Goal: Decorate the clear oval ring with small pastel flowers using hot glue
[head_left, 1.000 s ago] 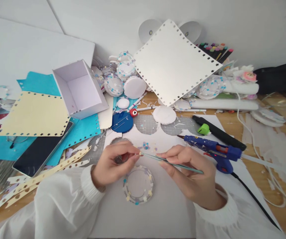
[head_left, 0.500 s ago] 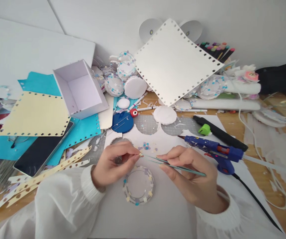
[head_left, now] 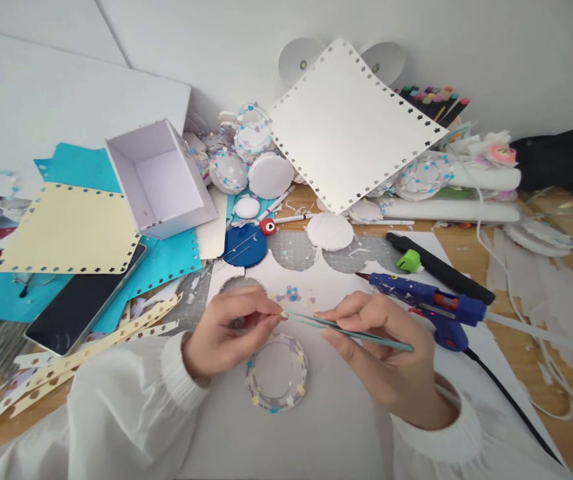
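Between thumb and forefinger, my left hand (head_left: 234,330) pinches a tiny pale-yellow paper flower (head_left: 283,315). My right hand (head_left: 381,357) is closed around green tweezers (head_left: 366,336), whose tips point left toward that flower; whether they touch it I cannot tell. Below both hands, a round wire ring (head_left: 300,387) dotted with blue, yellow and lilac paper flowers lies flat on white paper (head_left: 336,427). Just beyond the fingertips sits a small scatter of blue and lilac paper flowers (head_left: 292,293).
A blue glue gun (head_left: 411,292) lies to the right, its black cord trailing forward. Beyond it are a green cap-like piece (head_left: 409,261) and a black stick-shaped tool (head_left: 446,270). Leftward are a phone (head_left: 86,300), punched paper strips (head_left: 101,350) and a lilac box (head_left: 164,177). A blue disc (head_left: 245,247) holds pins.
The flower in my left fingers has turned slightly. Otherwise both hands and the tweezers stay nearly where they were, and the view has shifted a little.
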`<state>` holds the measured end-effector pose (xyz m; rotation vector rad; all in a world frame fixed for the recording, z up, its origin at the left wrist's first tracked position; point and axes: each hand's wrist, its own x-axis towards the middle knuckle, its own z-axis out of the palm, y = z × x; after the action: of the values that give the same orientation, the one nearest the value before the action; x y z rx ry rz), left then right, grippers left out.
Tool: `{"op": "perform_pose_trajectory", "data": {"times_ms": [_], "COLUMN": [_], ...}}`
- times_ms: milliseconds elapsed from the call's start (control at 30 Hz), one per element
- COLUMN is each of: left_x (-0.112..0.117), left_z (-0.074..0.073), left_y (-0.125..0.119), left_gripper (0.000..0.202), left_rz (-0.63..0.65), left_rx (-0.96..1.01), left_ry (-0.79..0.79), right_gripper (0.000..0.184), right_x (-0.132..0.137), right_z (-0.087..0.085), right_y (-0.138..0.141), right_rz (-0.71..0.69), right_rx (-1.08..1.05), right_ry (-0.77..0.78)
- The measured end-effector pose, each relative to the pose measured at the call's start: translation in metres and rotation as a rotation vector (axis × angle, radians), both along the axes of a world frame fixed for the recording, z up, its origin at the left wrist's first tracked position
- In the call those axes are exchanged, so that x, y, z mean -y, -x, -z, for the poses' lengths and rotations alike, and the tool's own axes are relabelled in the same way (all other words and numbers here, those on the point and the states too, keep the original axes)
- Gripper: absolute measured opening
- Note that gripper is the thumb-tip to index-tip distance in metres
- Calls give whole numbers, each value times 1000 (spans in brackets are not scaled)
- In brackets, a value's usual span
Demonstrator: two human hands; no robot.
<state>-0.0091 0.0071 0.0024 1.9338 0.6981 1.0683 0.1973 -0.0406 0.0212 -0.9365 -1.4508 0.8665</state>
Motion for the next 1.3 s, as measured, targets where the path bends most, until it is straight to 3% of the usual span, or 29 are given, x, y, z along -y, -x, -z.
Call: {"op": "perform_pose_trajectory", "data": {"times_ms": [433,867,1067,1300], "left_x": [0,0,0,0], "left_z": [-1,1,0,-2], "left_y": [0,2,1,0], "left_gripper": [10,12,11,9], "left_rz": [21,22,19,21], "left_rx": [-2,-13,-11,-20], "left_ry": [-27,-22,-25,-31], "right_gripper": [19,26,22,22], "right_x": [-2,-2,-2,0], "right_z": [1,3,4,4], "right_y": [-1,-2,-1,-3], "right_rz": [-11,84,-26,-54], "right_rx": [-11,-118,-35,-48], "right_ry": [35,-44,30,47]}}
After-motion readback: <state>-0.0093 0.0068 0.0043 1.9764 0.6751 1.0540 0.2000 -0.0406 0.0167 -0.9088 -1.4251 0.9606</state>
